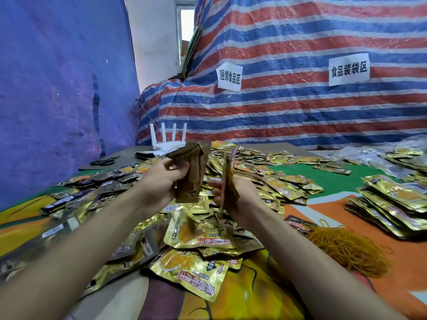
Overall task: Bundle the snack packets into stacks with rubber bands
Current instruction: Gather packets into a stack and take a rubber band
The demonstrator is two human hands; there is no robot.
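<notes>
Gathering packets edge-up | left hand (159, 181) grips upright stack (189, 179); right hand (240, 195) grips thinner sheaf (228, 174) just beside it, above loose pile (198, 229) on worktop (335, 181) | advice: merge both, square edges flush, then reach for rubber bands (346, 248).

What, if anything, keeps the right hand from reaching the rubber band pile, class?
Probably yes, reachable: the rubber band pile lies uncovered beside the right forearm, nothing between. But the right hand grips packets, so it would need spare fingers.
</notes>
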